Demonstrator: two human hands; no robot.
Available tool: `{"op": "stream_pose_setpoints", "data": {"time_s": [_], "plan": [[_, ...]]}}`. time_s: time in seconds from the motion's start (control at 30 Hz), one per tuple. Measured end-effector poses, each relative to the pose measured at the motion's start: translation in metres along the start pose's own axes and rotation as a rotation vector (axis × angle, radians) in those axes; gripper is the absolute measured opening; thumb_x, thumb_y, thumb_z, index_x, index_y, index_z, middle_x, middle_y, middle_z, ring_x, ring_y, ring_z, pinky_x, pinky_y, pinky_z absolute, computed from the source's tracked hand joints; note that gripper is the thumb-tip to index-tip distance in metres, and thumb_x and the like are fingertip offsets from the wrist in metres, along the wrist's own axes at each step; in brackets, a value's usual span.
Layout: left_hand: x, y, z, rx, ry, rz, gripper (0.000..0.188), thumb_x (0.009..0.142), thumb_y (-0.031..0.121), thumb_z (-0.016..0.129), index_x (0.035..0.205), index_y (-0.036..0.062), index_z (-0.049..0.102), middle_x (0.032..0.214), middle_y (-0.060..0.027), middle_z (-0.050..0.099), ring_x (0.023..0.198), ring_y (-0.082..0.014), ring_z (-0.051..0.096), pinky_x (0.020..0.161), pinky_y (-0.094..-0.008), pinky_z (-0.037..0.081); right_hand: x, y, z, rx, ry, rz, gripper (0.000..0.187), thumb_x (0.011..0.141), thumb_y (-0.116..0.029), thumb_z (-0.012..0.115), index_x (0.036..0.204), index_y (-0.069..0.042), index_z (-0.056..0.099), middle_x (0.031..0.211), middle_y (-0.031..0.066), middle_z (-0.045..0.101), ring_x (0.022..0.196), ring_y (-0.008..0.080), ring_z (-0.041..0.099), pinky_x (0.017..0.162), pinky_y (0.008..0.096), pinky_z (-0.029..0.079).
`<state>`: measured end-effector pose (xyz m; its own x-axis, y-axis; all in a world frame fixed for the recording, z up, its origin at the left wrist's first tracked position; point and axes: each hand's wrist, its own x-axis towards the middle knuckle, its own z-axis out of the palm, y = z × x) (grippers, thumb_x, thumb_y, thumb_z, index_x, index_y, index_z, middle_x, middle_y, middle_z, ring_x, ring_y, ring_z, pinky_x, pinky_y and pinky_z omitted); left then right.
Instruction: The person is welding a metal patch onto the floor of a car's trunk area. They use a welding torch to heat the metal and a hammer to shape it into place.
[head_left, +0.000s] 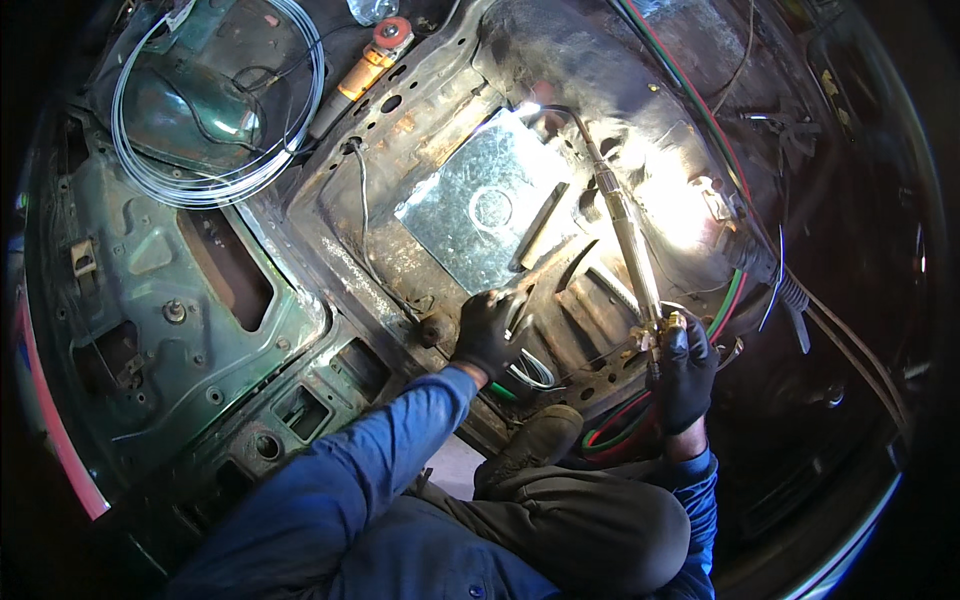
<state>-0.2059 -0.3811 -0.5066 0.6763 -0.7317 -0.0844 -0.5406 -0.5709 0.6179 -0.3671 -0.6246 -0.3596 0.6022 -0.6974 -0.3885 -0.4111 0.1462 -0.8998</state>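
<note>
**Torch tip glows at the top corner of the metal sheet**

In the head view, your black-gloved right hand [685, 370] is closed around the valve end of the long silver metal torch [632, 240]. Its thin, bent neck reaches up and left to the upper corner of the flat, shiny rectangular metal sheet [460, 215], where a white spot glows. The sheet lies on the rusty brown metal floor pan [395, 265], a round mark on its face.

Your black-gloved left hand [485, 335] is at the sheet's lower corner, fingers bent; you cannot tell whether they pinch anything. Just below it are thin whitish rods [535, 372]. Farther up-left lie an orange angle grinder with a red disc [365, 75] and a silver wire coil [205, 197].
</note>
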Motion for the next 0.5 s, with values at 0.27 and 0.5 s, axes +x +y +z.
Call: {"op": "stream_pose_setpoints", "data": {"time_s": [0.27,0.5], "plan": [[-0.094,-0.056,-0.053,0.479,-0.242,0.041,0.062,0.102,0.045,0.061,0.153,0.0111,0.055,0.164,-0.0169,0.046,0.157,-0.0383,0.034,0.131,-0.0620,0.020,0.048,-0.016,0.022,-0.374,0.001,-0.172,0.036,0.111,-0.030,0.063,0.125,0.002,0.071,0.103,0.0196,0.077,0.097,0.0220,0.072,0.087,0.0396,0.055],[-0.094,-0.049,-0.037,0.578,-0.518,0.106,0.076,0.107,0.061,0.050,0.167,0.0148,0.043,0.174,-0.0180,0.037,0.161,-0.0347,0.035,0.133,-0.0580,0.015,0.072,-0.022,0.041,-0.572,-0.088,-0.177,0.045,0.112,-0.038,0.061,0.128,0.003,0.069,0.098,0.0251,0.077,0.093,0.0388,0.076,0.085,0.0472,0.056]]}}
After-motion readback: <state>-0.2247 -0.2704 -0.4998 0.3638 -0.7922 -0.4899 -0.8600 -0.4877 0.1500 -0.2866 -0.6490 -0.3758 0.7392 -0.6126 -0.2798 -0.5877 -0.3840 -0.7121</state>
